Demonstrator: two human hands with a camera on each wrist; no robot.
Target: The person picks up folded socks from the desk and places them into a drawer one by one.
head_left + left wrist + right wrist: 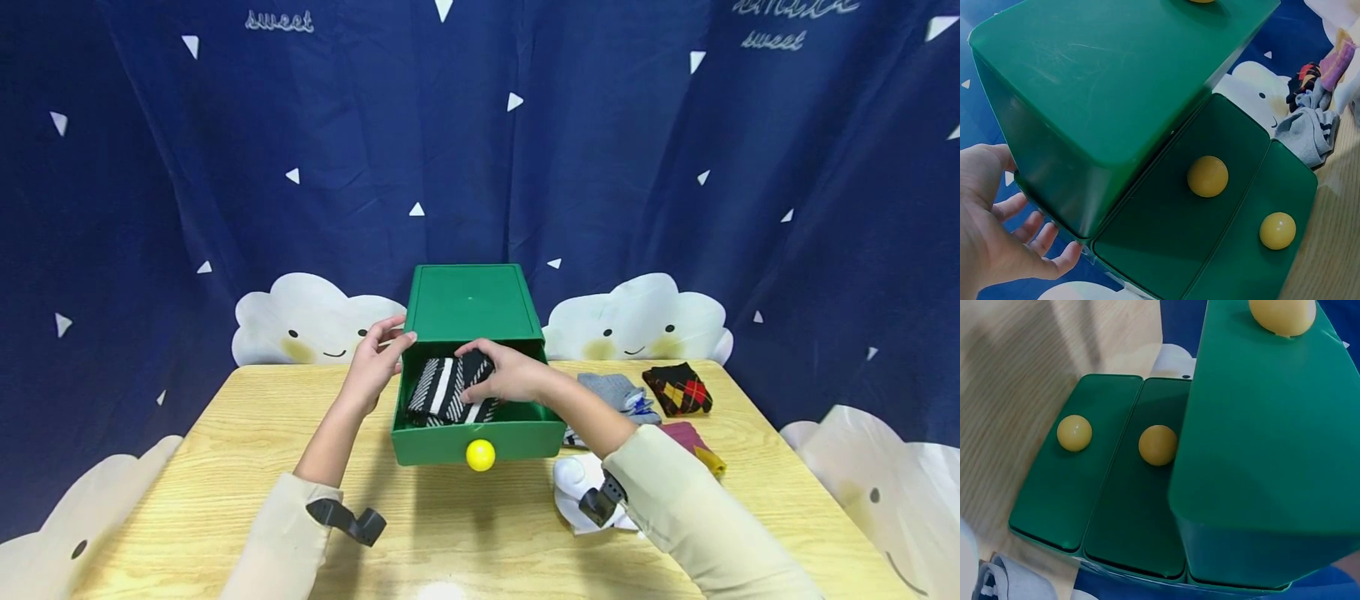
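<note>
A green drawer cabinet stands on the table with its top drawer pulled out. Folded black-and-white patterned socks lie inside the drawer. My right hand reaches in over the drawer's right side, its thumb and fingers curved round the right-hand part of these socks. At the cabinet's left side, my left hand has its fingers loosely extended, with fingertips along the edge. The left wrist view shows that hand beside the cabinet's side wall. The drawer's outside hides the socks from both wrist views.
Right of the cabinet lie grey socks, an argyle sock, a maroon-and-yellow sock and a white sock. Two lower drawers with yellow knobs are closed. A dark blue curtain hangs behind the wooden table.
</note>
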